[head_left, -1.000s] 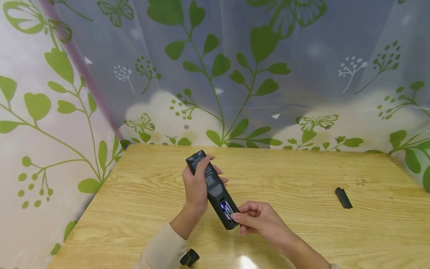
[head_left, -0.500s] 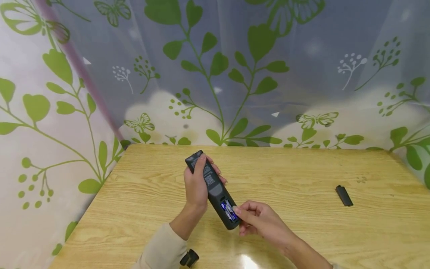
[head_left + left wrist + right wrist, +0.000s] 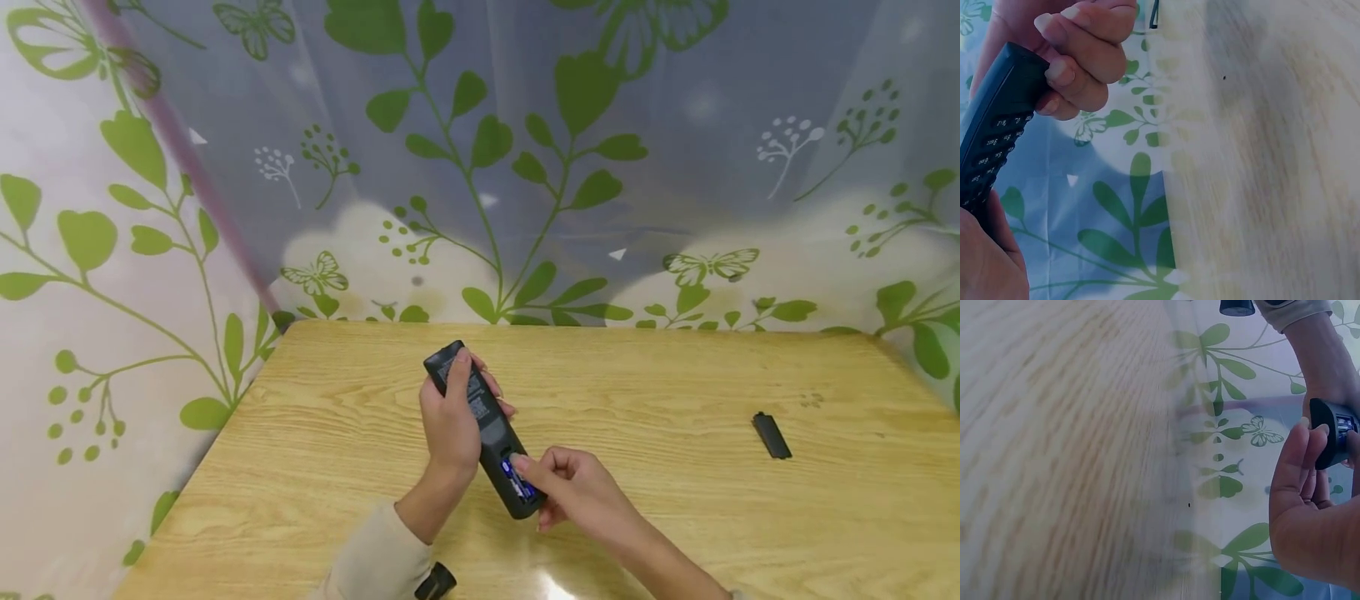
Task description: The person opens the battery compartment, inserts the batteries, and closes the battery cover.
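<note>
A black remote control [image 3: 492, 432] is held above the table, tilted, its back turned up in the head view. My left hand [image 3: 450, 425] grips its upper part, thumb lying along the back. At the lower end, blue batteries [image 3: 517, 483] sit in the uncovered battery compartment. My right hand [image 3: 585, 492] holds that end, its thumb pressing at the upper end of the batteries and its other fingers curled at the remote's side edge. The left wrist view shows the keypad side [image 3: 997, 144]. A small black battery cover [image 3: 772, 435] lies apart on the right of the table.
The wood-grain table [image 3: 337, 400] reaches back to a curtain [image 3: 525, 208] printed with green leaves and butterflies. A black device [image 3: 435, 581] sits by the left sleeve [image 3: 382, 554].
The right thumb has shifted from the lower part of the batteries, via the compartment's edge, up to their upper end. The left thumb lies straighter, and the remote has moved slightly right.
</note>
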The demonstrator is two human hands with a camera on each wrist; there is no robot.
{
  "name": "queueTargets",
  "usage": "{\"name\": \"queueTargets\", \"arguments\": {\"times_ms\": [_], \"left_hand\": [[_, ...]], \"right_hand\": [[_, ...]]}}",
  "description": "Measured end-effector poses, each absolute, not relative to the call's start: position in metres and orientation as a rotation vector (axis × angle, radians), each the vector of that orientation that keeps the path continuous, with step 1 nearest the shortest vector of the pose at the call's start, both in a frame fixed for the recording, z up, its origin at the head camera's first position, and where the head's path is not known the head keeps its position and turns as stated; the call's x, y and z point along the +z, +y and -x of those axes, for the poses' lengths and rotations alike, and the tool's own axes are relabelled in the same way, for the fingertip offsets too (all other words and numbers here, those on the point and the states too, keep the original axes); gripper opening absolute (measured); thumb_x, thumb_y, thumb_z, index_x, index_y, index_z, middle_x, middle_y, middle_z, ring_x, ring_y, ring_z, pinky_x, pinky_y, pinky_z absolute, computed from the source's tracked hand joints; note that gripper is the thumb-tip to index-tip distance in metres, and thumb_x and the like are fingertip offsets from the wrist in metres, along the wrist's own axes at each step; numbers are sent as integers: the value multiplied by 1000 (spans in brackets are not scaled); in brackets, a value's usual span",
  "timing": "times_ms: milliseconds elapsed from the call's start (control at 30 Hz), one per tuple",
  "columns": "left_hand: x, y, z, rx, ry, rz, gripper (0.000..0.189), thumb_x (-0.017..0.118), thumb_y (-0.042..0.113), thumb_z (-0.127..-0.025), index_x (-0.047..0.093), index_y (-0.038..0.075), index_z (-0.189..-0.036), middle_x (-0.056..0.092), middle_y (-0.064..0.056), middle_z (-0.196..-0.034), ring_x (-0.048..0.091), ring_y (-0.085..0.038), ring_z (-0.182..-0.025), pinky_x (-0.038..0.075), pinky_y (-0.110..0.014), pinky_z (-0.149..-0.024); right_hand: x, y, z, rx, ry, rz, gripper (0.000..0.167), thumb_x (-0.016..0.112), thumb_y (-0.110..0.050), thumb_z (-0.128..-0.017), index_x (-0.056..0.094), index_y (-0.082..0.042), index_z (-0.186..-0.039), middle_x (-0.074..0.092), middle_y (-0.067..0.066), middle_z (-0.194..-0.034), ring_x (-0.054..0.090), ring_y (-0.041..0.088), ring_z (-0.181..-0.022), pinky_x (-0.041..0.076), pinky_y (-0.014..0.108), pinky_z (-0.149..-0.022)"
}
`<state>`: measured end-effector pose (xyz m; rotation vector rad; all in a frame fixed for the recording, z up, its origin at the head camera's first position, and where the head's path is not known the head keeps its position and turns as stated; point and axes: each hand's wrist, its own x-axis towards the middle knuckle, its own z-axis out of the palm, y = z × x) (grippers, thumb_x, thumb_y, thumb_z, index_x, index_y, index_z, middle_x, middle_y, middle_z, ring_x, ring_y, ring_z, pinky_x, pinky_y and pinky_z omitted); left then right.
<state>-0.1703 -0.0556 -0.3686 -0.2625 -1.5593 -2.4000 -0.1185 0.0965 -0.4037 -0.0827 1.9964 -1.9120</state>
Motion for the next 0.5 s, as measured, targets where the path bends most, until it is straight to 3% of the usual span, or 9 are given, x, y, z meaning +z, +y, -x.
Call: {"name": "queueTargets", "arguments": {"times_ms": [167, 500], "left_hand": [[-371, -54, 170, -2392, -1563, 227, 38, 43, 30, -103, 49, -8, -97, 53, -13, -69, 59, -19, -45, 57, -37, -49], [-371, -58, 173, -2428, -1522, 225, 33, 43, 30, -103, 49, -2, -95, 55, -11, -67, 61, -20, -46, 57, -42, -50]], "right_hand": [[-407, 99, 118, -1903, 2045, 101, 36, 65, -36, -92, 57, -2, -83, 63, 7, -72, 57, 15, -53, 57, 34, -57], [-400, 138, 121, -1798, 2037, 275, 46, 46, -40, -101, 59, 4, -103, 61, 13, -89, 60, 22, -72, 58, 41, -68]]}}
